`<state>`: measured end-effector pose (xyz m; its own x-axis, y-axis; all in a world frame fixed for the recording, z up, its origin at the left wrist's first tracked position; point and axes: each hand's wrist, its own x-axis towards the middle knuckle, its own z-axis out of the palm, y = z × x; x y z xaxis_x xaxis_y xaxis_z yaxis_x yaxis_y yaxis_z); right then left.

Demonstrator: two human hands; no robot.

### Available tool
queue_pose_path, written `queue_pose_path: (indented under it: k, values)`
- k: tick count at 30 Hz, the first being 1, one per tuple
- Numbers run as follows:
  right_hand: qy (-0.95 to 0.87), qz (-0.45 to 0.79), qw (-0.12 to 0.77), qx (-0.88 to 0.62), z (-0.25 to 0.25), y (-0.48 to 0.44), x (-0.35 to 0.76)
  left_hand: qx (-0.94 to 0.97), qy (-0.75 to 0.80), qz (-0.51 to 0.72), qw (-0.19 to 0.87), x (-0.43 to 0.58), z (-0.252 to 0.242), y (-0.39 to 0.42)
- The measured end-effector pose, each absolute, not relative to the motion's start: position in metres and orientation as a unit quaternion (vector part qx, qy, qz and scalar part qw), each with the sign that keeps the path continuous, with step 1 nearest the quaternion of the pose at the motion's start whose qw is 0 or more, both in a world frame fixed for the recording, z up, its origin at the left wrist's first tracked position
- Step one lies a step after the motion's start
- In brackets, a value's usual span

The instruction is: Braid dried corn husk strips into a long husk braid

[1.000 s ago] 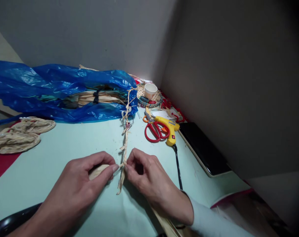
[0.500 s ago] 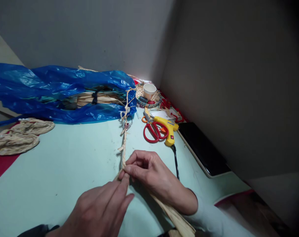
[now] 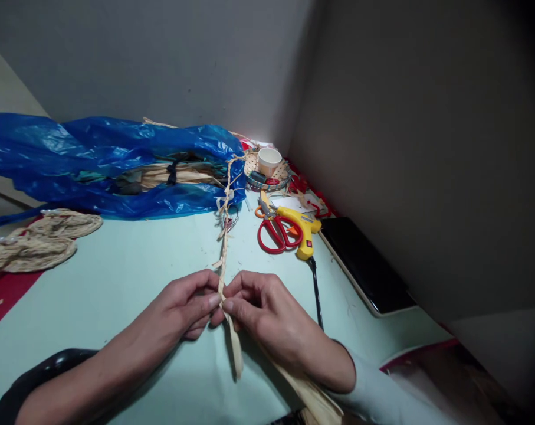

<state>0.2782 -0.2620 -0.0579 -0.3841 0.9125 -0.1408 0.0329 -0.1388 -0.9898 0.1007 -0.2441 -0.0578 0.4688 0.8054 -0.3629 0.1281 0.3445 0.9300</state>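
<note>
A thin braid (image 3: 224, 255) of pale straw-like strips runs from beside the blue bag down toward me. My left hand (image 3: 188, 304) pinches its near end from the left, thumb and fingers closed. From the right, my right hand (image 3: 261, 310) pinches the same spot, its fingertips almost touching the left ones. One loose strip (image 3: 235, 353) hangs down below the fingertips. Another, wider strip (image 3: 309, 391) passes beneath my right wrist toward the front edge. Short strip ends stick out along the braid's length.
Blue plastic bag (image 3: 117, 139) with a tied bundle of strips (image 3: 154, 176) lies at the back. Red-handled scissors (image 3: 273, 233), a yellow glue gun (image 3: 305, 236) and a tablet-like black device (image 3: 367, 262) are on the right. A woven basket (image 3: 255, 162) holds a cup (image 3: 269, 158). Woven soles (image 3: 32, 251) lie left.
My left hand has moved up and turned, and now pinches the braid opposite my right hand. A loose strip has come into sight below the fingers. My right hand stays nearly in place.
</note>
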Motion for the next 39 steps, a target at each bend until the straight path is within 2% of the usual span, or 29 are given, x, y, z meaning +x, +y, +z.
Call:
queue_pose_path:
  k: [6, 9, 16, 22, 28, 39]
  values:
    - [-0.708, 0.374, 0.289, -0.524, -0.053, -0.27, 0.279, 0.561, 0.473, 0.226, 0.641, 0.1, -0.057, -0.243]
    - [-0.722, 0.331, 0.277, -0.54, -0.055, -0.274, 0.279, 0.573, 0.493, 0.205, 0.622, 0.1, -0.057, -0.243]
    - [-0.702, 0.341, 0.279, -0.559, -0.061, -0.272, 0.277, 0.615, 0.516, 0.195, 0.564, 0.099, -0.057, -0.241]
    - [-0.691, 0.376, 0.277, -0.552, -0.057, -0.269, 0.277, 0.584, 0.519, 0.21, 0.589, 0.099, -0.056, -0.245]
    - [-0.666, 0.465, 0.293, -0.504, -0.054, -0.264, 0.281, 0.599, 0.499, 0.22, 0.586, 0.098, -0.057, -0.243]
    - [-0.667, 0.435, 0.291, -0.53, -0.051, -0.266, 0.275, 0.61, 0.503, 0.21, 0.575, 0.094, -0.068, -0.241]
